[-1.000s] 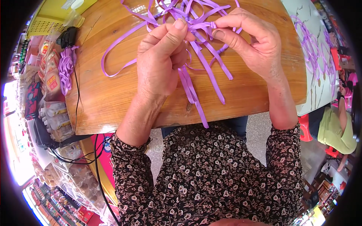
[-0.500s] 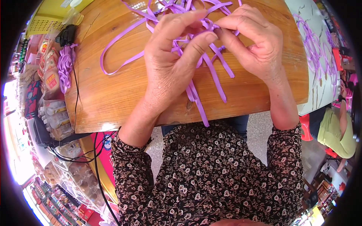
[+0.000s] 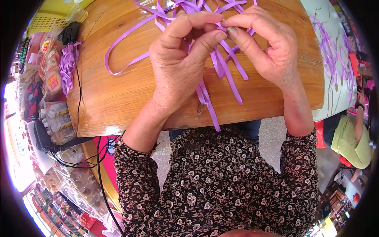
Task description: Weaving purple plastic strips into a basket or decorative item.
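Purple ribbon (image 3: 226,75) hangs in several strands below my fingertips, its loose ends trailing toward the near edge of the wooden table. Both hands meet at one spot on it, above the tabletop. My left hand (image 3: 179,59) pinches the ribbon between thumb and forefinger. From the other side, my right hand (image 3: 266,45) pinches it too, the thumb tip almost touching the left one. Whatever knot lies between the fingertips is mostly hidden. More ribbon lies tangled behind my hands, and one long loop (image 3: 114,51) spreads out to the left.
A bundle of purple ribbon (image 3: 68,69) hangs at the table's left edge, near a black device (image 3: 69,33) with a cable. Packaged goods (image 3: 57,118) crowd that side. On the right, a white marbled table (image 3: 331,94) carries more ribbon. A person in a green top (image 3: 351,142) sits beyond.
My fingertips have come closer together over the ribbon, and the right thumb has moved up and left against it. The hanging ends have shifted slightly to the right.
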Motion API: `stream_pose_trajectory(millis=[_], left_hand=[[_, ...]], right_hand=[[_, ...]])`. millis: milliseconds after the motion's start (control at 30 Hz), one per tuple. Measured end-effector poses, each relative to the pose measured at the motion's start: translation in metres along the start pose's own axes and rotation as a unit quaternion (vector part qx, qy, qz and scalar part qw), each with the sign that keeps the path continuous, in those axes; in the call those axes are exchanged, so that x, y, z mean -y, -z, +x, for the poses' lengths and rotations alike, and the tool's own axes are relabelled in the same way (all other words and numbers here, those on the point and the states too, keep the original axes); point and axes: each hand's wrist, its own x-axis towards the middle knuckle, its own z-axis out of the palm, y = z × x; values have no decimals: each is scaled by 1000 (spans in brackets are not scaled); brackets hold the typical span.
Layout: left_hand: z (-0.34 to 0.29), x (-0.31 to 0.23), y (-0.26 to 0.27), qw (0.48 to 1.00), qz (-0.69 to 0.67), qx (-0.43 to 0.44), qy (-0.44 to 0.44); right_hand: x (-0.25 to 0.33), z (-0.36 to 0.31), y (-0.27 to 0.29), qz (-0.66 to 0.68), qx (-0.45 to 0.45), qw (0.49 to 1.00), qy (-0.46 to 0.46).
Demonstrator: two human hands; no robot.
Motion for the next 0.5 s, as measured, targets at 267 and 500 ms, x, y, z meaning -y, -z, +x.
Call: stream_pose_trajectory(millis=[267, 500], left_hand=[[0, 1, 1, 999, -17, 21, -23], [-1, 4, 0, 999, -3, 30, -27]], right_hand=[[0, -1, 8, -5, 7, 1000, 13], [-1, 0, 6, -36, -14, 998, 48]])
